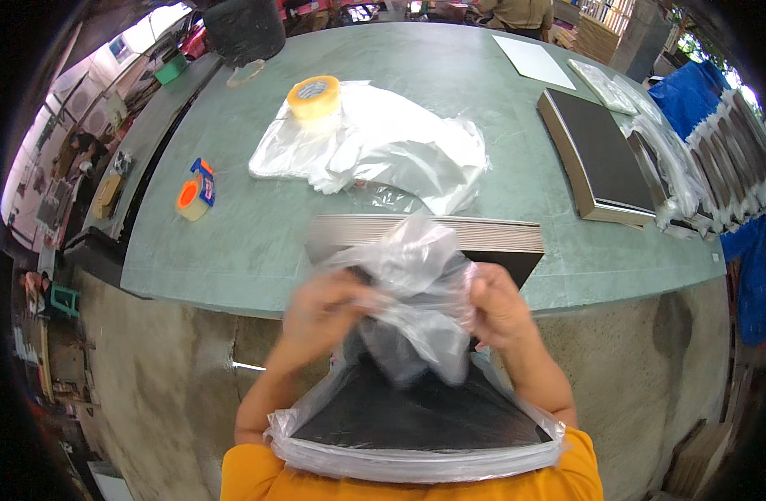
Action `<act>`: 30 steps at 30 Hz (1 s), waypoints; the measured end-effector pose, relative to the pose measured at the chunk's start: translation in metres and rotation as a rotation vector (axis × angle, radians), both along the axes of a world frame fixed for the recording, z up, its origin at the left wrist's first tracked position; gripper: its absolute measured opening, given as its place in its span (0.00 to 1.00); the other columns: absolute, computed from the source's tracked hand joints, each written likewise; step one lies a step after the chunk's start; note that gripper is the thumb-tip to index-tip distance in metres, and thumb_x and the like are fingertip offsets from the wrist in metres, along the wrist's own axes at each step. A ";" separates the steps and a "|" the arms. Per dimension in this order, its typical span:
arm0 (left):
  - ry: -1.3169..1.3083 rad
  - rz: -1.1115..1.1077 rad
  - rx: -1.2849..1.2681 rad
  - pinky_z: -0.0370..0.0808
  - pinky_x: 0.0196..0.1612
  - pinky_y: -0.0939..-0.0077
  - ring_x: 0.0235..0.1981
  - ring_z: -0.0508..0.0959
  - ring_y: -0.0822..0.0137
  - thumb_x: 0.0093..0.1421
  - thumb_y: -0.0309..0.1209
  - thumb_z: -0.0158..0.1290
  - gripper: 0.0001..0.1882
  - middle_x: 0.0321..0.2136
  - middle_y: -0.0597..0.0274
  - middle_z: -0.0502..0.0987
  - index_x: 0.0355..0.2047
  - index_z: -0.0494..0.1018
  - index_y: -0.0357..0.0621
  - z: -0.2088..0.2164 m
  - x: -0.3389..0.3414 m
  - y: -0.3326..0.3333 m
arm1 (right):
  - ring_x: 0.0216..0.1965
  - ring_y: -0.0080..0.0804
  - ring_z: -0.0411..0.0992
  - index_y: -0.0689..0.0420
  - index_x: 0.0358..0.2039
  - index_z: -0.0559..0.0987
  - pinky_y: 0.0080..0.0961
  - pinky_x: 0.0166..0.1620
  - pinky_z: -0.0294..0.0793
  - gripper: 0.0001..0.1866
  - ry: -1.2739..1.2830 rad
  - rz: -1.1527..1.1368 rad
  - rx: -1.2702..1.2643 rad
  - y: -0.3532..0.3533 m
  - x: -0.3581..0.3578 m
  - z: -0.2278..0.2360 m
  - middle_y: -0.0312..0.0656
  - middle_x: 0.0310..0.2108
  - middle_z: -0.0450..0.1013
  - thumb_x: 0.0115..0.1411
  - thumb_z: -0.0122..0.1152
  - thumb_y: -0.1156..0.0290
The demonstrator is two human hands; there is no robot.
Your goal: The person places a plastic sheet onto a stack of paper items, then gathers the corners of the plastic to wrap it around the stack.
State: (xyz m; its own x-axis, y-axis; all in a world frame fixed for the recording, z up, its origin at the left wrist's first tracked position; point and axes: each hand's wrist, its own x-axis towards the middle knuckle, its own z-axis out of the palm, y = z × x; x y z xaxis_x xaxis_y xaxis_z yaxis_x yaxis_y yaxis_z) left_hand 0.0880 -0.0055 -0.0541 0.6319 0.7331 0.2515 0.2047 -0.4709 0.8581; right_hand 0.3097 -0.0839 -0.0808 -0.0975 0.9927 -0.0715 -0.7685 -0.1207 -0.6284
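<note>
Against my orange shirt leans a black panel or stack of panels (pixel 399 417) wrapped in a clear plastic bag (pixel 412 313). The bag's crumpled loose end bunches up between my two hands. My left hand (pixel 320 313), smeared by motion, has its fingers closed at the left side of this plastic. At the other side, my right hand (pixel 498 305) grips the film with curled fingers. Just beyond them, at the table's near edge, lies a stack of thin dark panels with pale edges (pixel 491 238), partly hidden by the plastic.
On the green table (pixel 207 259) lie a pile of clear plastic bags (pixel 383 138) topped by a yellow tape roll (pixel 313 98), a blue tape dispenser (pixel 197 192), another black panel stack (pixel 596 154) and a white sheet (pixel 533 60). Bagged panels (pixel 729 159) line the right side.
</note>
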 end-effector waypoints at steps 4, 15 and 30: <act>-0.238 0.966 -0.317 0.63 0.28 0.81 0.23 0.65 0.75 0.50 0.28 0.49 0.05 0.21 0.65 0.67 0.26 0.68 0.40 -0.060 -0.139 0.056 | 0.20 0.25 0.69 0.64 0.30 0.73 0.19 0.26 0.71 0.09 -0.105 -0.054 0.114 -0.017 0.041 0.014 0.39 0.20 0.70 0.49 0.59 0.73; 0.014 -0.186 0.127 0.66 0.21 0.82 0.19 0.72 0.69 0.44 0.29 0.57 0.08 0.18 0.61 0.71 0.20 0.70 0.39 0.073 -0.002 -0.037 | 0.26 0.20 0.69 0.63 0.28 0.76 0.17 0.32 0.68 0.12 -0.364 0.173 0.111 0.003 -0.031 0.037 0.36 0.25 0.73 0.43 0.65 0.73; 0.100 -0.086 -0.027 0.65 0.23 0.77 0.19 0.70 0.68 0.47 0.30 0.56 0.08 0.18 0.61 0.71 0.22 0.71 0.40 0.068 -0.005 -0.024 | 0.20 0.20 0.67 0.64 0.24 0.76 0.15 0.25 0.68 0.06 -0.528 0.198 0.185 0.000 -0.006 0.044 0.38 0.19 0.72 0.50 0.57 0.74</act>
State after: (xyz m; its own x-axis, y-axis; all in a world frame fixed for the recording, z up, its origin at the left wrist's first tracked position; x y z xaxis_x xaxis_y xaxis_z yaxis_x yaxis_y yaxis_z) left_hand 0.0829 -0.0293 0.0142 0.7133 0.6811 0.1651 0.2497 -0.4671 0.8482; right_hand 0.3033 -0.0839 -0.0372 -0.2807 0.9597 0.0118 -0.3197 -0.0819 -0.9440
